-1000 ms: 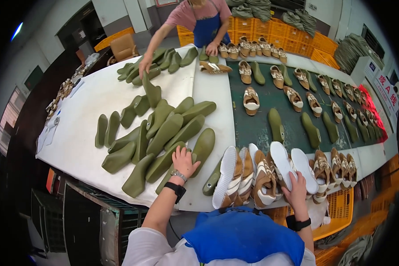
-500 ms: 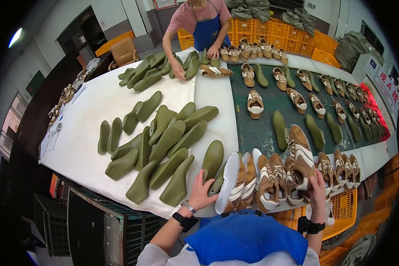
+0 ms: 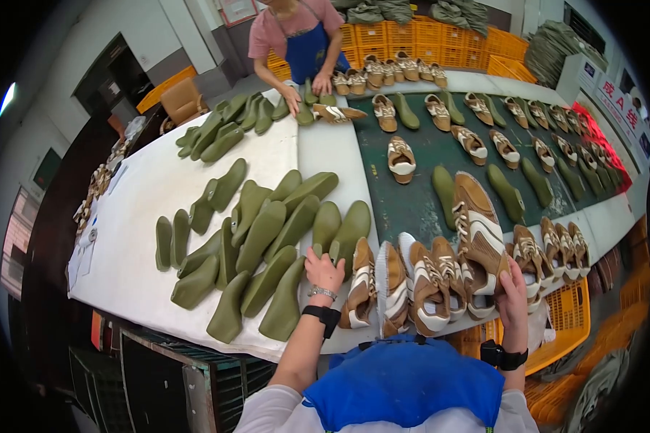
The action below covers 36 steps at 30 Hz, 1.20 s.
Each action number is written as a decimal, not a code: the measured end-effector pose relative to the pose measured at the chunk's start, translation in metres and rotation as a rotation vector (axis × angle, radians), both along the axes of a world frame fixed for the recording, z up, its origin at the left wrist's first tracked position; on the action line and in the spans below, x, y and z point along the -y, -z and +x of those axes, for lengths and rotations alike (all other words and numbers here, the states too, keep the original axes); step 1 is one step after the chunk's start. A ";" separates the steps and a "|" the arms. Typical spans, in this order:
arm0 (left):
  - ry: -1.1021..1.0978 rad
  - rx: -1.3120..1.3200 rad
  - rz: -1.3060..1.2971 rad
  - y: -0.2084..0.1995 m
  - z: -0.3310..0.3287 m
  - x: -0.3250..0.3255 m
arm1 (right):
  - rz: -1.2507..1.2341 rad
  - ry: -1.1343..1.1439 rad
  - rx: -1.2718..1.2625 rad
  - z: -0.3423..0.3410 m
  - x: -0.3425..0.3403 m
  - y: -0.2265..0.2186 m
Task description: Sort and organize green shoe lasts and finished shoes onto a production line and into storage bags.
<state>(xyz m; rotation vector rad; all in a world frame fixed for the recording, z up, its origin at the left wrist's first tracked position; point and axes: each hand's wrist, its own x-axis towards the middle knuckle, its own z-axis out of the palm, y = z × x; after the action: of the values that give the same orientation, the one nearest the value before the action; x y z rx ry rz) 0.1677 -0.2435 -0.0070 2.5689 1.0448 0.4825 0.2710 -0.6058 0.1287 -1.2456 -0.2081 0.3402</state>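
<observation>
My left hand (image 3: 325,273) is closed around the near ends of two olive-green shoe lasts standing side by side, a left last (image 3: 326,224) and a right last (image 3: 353,231). Its fingertips are partly hidden against them. My right hand (image 3: 513,294) grips the heel of a brown-and-white sneaker (image 3: 479,227), tilted toe-up above a row of similar shoes. Just right of my left hand, a brown sneaker (image 3: 360,289) stands beside another sneaker with its white sole side showing (image 3: 391,292). Left of that hand lie several loose lasts (image 3: 263,234) on white cloth.
A green conveyor belt (image 3: 419,206) carries sneakers and lasts in rows. Across the table, a co-worker (image 3: 296,43) in a blue apron handles lasts by a sneaker (image 3: 337,114). Orange crates stand behind, and an orange basket (image 3: 570,325) sits below the table's right edge.
My left hand has pushed the lasts away from me, and they now stand side by side. The right hand still holds the tilted sneaker. Across the table, the co-worker's hands have moved closer together. My view has turned slightly.
</observation>
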 end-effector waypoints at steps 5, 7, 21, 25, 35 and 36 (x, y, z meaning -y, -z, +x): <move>0.148 0.131 0.073 -0.005 -0.022 0.006 | 0.228 0.024 -0.168 -0.011 0.002 -0.001; 0.253 0.204 0.120 -0.019 -0.032 0.015 | 0.222 0.037 -0.162 -0.012 0.004 -0.007; 0.165 0.325 -1.120 -0.049 -0.076 0.033 | 0.573 -0.231 -0.713 -0.016 -0.024 0.028; 0.197 0.269 -1.166 -0.031 -0.075 0.032 | 0.631 -0.268 -0.721 -0.013 -0.019 0.031; 0.036 0.141 -1.746 -0.042 -0.061 0.033 | -0.535 0.026 -0.377 -0.023 0.023 0.067; -0.050 0.231 -1.893 -0.051 -0.058 0.037 | -0.706 0.052 -0.107 -0.025 0.029 0.075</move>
<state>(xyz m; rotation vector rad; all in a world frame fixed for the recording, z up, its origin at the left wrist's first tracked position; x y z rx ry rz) 0.1099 -0.2800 0.0440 0.7671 0.7400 -0.2233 0.2459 -0.6344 0.0534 -1.9179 0.0480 0.4535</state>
